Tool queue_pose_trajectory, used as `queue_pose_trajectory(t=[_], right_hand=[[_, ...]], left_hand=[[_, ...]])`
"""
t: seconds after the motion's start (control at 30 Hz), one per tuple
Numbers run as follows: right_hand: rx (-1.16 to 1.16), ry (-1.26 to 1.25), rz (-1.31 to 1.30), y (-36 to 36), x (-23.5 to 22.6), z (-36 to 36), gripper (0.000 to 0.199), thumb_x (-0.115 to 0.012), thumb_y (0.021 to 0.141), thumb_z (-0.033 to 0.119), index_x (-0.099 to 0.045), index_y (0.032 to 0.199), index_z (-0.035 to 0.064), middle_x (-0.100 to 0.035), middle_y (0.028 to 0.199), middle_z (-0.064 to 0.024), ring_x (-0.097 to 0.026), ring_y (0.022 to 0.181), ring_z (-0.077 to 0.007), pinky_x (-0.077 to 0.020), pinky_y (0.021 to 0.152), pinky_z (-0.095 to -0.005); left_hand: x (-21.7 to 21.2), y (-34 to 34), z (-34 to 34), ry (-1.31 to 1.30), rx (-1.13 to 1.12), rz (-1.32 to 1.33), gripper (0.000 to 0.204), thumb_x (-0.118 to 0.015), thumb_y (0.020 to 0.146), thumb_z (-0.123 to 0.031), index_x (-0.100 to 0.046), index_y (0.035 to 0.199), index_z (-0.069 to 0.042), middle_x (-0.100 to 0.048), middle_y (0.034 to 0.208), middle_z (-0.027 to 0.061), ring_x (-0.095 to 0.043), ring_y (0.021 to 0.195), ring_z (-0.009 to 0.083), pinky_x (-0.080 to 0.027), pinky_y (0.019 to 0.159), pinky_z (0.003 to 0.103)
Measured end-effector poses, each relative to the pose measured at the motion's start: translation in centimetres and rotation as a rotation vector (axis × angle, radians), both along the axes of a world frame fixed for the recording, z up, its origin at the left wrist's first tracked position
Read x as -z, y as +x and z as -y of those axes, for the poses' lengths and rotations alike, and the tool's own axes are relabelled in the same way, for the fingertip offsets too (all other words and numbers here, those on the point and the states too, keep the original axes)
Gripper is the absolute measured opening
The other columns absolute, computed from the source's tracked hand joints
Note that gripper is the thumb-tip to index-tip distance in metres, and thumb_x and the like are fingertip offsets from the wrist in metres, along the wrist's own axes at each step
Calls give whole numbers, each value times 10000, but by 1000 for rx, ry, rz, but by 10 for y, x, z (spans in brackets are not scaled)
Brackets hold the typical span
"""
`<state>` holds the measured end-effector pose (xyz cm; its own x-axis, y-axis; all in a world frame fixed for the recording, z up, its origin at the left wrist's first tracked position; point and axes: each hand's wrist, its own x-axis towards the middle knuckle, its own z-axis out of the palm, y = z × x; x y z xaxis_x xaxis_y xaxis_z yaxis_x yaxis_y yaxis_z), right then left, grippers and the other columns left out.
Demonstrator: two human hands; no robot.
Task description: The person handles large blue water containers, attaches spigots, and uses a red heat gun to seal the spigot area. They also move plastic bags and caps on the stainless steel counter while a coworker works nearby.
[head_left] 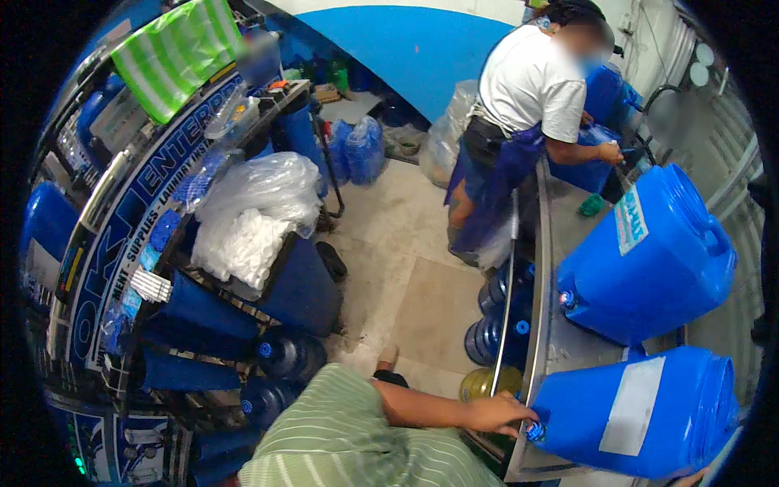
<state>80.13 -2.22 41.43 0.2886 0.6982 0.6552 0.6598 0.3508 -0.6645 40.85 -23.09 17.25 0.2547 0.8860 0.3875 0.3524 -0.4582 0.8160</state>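
Observation:
A blue plastic water container point(568, 406) with a white label lies with its tap end toward me on the metal counter at the lower right. My left hand point(497, 412) reaches across to the small blue tap point(535, 431) on its front, the fingers closed at it. Only a sliver of my right hand point(691, 479) shows beside the container's lower edge, its fingers mostly hidden. Farther along the counter stands a second blue container point(649, 268) with a handle, a label and its own tap.
A co-worker in a white shirt point(527, 81) leans over the far part of the metal counter point(560, 219), hands at another blue container. Round water jugs point(495, 325) sit below the counter. To the left, a bag of white items point(243, 243) rests on a blue bin point(300, 284), near more jugs point(292, 353).

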Motion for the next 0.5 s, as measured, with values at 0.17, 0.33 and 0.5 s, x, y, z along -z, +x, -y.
queue_pose_trajectory(t=[0.17,0.33,0.5], right_hand=[[41,529,248,-95,-46,84,605,-333,997,437,-370,1405,-9,-410,1419,-184,-369,1332,-297,-257,1122,-443],[-594,878,329,-195,-32,146,480,-328,1002,403,-530,1234,36,-508,1256,-145,-485,1159,-286,-315,1032,-515],[-1217,626,722,-303,4,212,335,-430,980,336,-576,1153,90,-597,1042,-122,-573,951,-251,-433,868,-471]], left_hand=[[25,-74,41,-155,-245,-111,417,-640,881,-262,-524,1266,-151,-631,1132,115,-599,1030,326,-444,881,450],[20,-154,88,-238,-516,-290,382,-629,891,-280,-541,1246,-170,-641,1106,79,-597,1020,283,-413,908,438],[-7,-228,125,-181,-765,-317,379,-636,884,-308,-545,1226,-171,-624,1154,71,-580,1065,258,-371,934,444]])
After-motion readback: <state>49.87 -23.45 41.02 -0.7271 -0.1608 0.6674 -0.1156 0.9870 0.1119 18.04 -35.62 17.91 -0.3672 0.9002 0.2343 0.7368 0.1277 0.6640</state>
